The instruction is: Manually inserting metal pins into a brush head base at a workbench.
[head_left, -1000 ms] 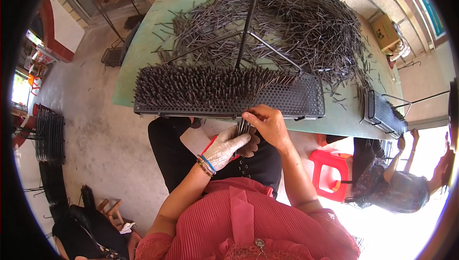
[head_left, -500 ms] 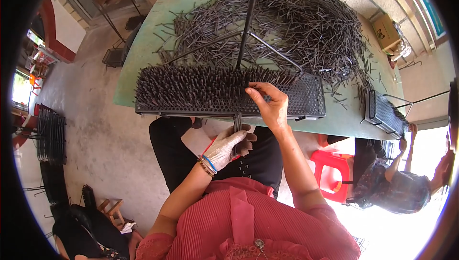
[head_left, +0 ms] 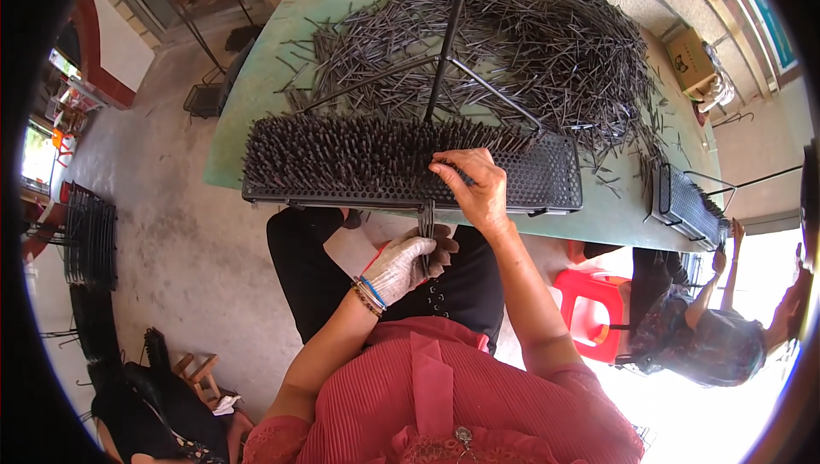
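Observation:
A long black perforated rack [head_left: 547,175] sits along the table's near edge. Thin black strips [head_left: 333,152] stand upright in its holes, densely over the left and middle, while the front row and right end show bare holes. My right hand [head_left: 478,186], ungloved, is closed in a pinch at the edge of the standing strips, on what looks like one strip; its fingertips partly hide it. Below the rack's front edge, my left hand [head_left: 401,268], in a pale work glove, is closed around a small bundle of black strips [head_left: 426,218] pointing up.
A large heap of loose strips [head_left: 581,54] covers the green table [head_left: 235,140]. A black rod frame [head_left: 446,54] rises behind the rack. At right, a person's hands [head_left: 739,229] are at another rack [head_left: 683,204], near a red stool [head_left: 594,315]. A cardboard box [head_left: 690,61] stands at the back right.
My right hand has shifted slightly left and down along the rack, still pinching. The left hand and its bundle have barely moved.

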`<control>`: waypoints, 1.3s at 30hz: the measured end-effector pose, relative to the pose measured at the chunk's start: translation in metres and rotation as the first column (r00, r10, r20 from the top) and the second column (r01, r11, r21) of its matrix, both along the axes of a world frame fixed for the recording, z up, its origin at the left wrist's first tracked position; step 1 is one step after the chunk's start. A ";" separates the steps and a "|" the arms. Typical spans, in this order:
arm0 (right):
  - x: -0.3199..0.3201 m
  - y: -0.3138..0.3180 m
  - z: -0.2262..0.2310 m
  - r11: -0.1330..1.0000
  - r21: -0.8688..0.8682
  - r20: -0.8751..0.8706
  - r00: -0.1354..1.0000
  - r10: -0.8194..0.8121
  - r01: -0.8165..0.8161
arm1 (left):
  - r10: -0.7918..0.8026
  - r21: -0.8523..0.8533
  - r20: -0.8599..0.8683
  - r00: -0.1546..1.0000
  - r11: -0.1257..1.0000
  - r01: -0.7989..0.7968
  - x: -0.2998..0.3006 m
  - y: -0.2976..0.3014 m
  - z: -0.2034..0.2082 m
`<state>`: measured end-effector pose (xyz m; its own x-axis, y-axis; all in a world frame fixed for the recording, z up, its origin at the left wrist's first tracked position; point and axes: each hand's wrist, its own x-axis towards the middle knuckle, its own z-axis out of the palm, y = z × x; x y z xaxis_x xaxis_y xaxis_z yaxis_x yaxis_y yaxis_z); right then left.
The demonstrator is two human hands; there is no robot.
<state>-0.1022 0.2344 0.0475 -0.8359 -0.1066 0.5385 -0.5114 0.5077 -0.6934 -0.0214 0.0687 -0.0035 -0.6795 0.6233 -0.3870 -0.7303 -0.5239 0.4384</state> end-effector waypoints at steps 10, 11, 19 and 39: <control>0.002 -0.009 -0.012 0.995 0.087 -0.106 0.993 -0.046 0.056 | 0.015 -0.026 -0.015 1.000 1.000 -0.016 0.004 0.001 0.005; 0.002 -0.011 -0.013 0.994 0.089 -0.124 0.991 -0.045 0.056 | 0.018 -0.024 -0.019 1.000 1.000 -0.019 0.004 0.001 0.004; 0.005 -0.010 -0.021 0.973 0.230 -0.272 0.962 0.039 0.026 | 0.032 -0.024 -0.022 0.999 0.999 -0.032 0.007 -0.002 0.005; 0.050 0.009 0.000 0.931 -0.364 0.693 0.678 0.244 0.038 | -0.066 -0.137 -0.205 0.976 0.990 0.038 0.004 -0.001 0.022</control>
